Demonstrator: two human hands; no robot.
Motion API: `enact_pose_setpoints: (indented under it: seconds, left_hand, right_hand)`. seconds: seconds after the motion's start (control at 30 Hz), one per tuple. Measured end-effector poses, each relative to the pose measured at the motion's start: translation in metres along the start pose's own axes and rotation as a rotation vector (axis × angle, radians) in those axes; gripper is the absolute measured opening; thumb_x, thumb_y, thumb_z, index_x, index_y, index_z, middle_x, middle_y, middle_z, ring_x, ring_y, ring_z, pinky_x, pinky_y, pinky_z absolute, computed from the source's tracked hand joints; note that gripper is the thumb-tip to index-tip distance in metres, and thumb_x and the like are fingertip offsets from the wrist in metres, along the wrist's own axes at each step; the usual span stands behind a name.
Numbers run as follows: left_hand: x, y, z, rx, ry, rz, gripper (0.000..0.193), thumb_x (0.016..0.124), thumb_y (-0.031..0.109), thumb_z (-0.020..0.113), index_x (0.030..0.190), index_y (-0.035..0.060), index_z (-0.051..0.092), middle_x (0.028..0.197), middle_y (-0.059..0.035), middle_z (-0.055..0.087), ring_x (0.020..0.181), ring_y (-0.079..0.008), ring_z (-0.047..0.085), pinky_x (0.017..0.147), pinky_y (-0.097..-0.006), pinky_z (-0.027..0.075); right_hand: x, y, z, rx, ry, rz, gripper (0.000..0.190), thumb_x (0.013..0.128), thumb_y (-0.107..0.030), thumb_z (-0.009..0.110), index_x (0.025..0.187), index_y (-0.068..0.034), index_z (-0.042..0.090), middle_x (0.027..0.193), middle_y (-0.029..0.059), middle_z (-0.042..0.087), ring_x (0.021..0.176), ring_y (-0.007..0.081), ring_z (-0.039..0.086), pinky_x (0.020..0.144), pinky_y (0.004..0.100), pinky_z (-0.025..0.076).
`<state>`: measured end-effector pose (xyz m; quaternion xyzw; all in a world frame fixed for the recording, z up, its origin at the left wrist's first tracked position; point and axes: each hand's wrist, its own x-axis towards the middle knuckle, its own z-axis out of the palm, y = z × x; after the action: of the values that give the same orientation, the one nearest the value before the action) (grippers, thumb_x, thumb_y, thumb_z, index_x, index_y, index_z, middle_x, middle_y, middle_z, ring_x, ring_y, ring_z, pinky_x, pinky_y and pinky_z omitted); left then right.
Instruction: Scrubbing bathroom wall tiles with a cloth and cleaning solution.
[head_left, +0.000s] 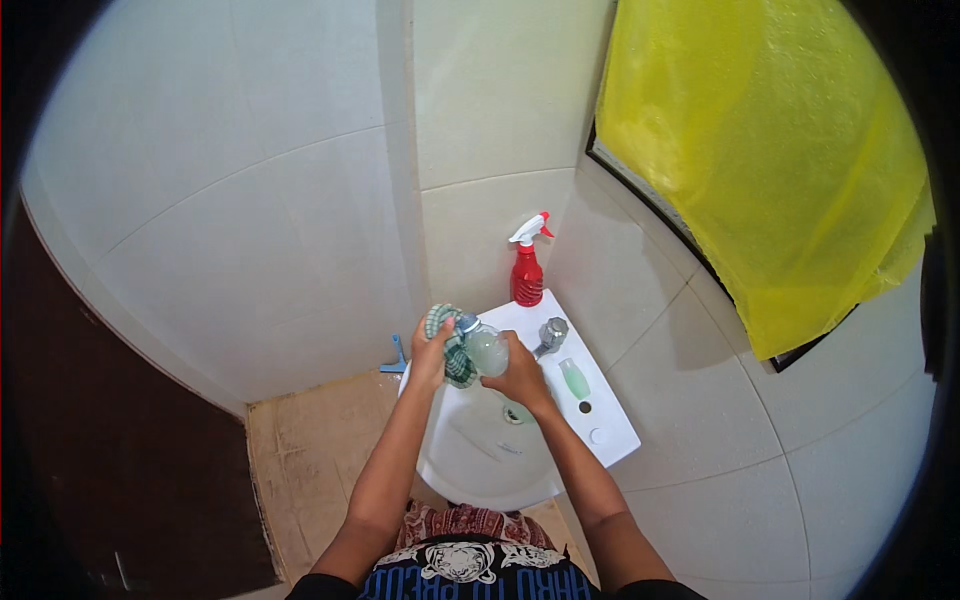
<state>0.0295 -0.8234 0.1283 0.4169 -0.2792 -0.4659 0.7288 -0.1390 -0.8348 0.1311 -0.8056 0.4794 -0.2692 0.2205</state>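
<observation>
My left hand (429, 357) grips a green-and-white checked cloth (459, 363), bunched against the neck of a clear plastic bottle (489, 351). Around the body of that bottle, from the right, closes my right hand (523, 377). The bottle is tilted and looks cloudy inside. Both hands are above the basin of a white washbasin (487, 480). A chrome tap (553, 334) stands just beyond my right hand. On the ledge lie a small pale-green bottle (575, 379) and a white round cap (597, 436). My forearm partly hides the drain (514, 415).
A red spray bottle (527, 277) with a white trigger head stands at the basin's back corner. A blue squeegee (394, 357) is by the left wall. Yellow plastic sheeting (765, 165) covers a dark-framed panel on the right wall. A dark brown door (142, 450) is at left.
</observation>
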Motion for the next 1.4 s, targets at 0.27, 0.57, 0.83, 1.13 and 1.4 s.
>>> enact_pose_setpoints:
  seconds: [0.27, 0.57, 0.83, 1.13, 1.4]
  left_hand:
    - [0.000, -0.024, -0.032, 0.423, 0.117, 0.063, 0.014, 0.079, 0.005, 0.065, 0.091, -0.0011, 0.063, 0.080, -0.0051, 0.065, 0.070, -0.0112, 0.059, 0.064, -0.0247, 0.047]
    - [-0.012, -0.036, -0.012, 0.713, 0.161, 0.082, 0.027, 0.082, 0.026, 0.064, 0.087, -0.0004, 0.061, 0.072, -0.0077, 0.061, 0.064, -0.0145, 0.053, 0.063, -0.0295, 0.044]
    - [-0.004, -0.046, 0.000, 0.596, -0.086, -0.001, 0.033, 0.071, -0.001, 0.068, 0.100, 0.0050, 0.055, 0.087, -0.0073, 0.063, 0.080, -0.0153, 0.059, 0.073, -0.0281, 0.046]
    - [0.009, -0.053, 0.016, 0.502, -0.097, 0.029, 0.019, 0.079, 0.008, 0.065, 0.096, 0.0030, 0.056, 0.083, -0.0015, 0.060, 0.072, -0.0089, 0.055, 0.067, -0.0229, 0.045]
    - [-0.012, -0.057, 0.027, 0.708, -0.075, 0.072, 0.028, 0.084, 0.026, 0.064, 0.081, -0.0010, 0.057, 0.067, -0.0051, 0.059, 0.060, -0.0115, 0.050, 0.057, -0.0282, 0.042]
  right_hand:
    - [0.065, 0.017, -0.009, 0.420, 0.290, -0.044, 0.076, 0.052, -0.018, 0.084, 0.112, -0.005, 0.040, 0.103, 0.0191, 0.058, 0.096, 0.0348, 0.058, 0.081, 0.0389, 0.046]
    - [0.106, 0.059, 0.007, 0.326, 0.512, -0.015, 0.081, 0.049, -0.009, 0.085, 0.116, -0.005, 0.039, 0.115, 0.0173, 0.052, 0.105, 0.0351, 0.052, 0.088, 0.0405, 0.042]
    - [0.098, 0.047, 0.000, 0.226, 0.588, 0.010, 0.102, 0.046, -0.012, 0.086, 0.132, -0.011, 0.032, 0.126, 0.0141, 0.045, 0.115, 0.0345, 0.044, 0.096, 0.0415, 0.036]
    - [-0.021, 0.052, -0.046, -0.216, 0.624, 0.283, 0.037, 0.067, -0.016, 0.072, 0.100, -0.008, 0.059, 0.106, 0.0120, 0.053, 0.102, 0.0334, 0.047, 0.088, 0.0430, 0.038]
    - [-0.145, 0.087, -0.055, -0.350, 0.106, 0.697, 0.038, 0.066, -0.021, 0.076, 0.096, -0.007, 0.058, 0.103, 0.0128, 0.050, 0.098, 0.0300, 0.050, 0.075, 0.0406, 0.048]
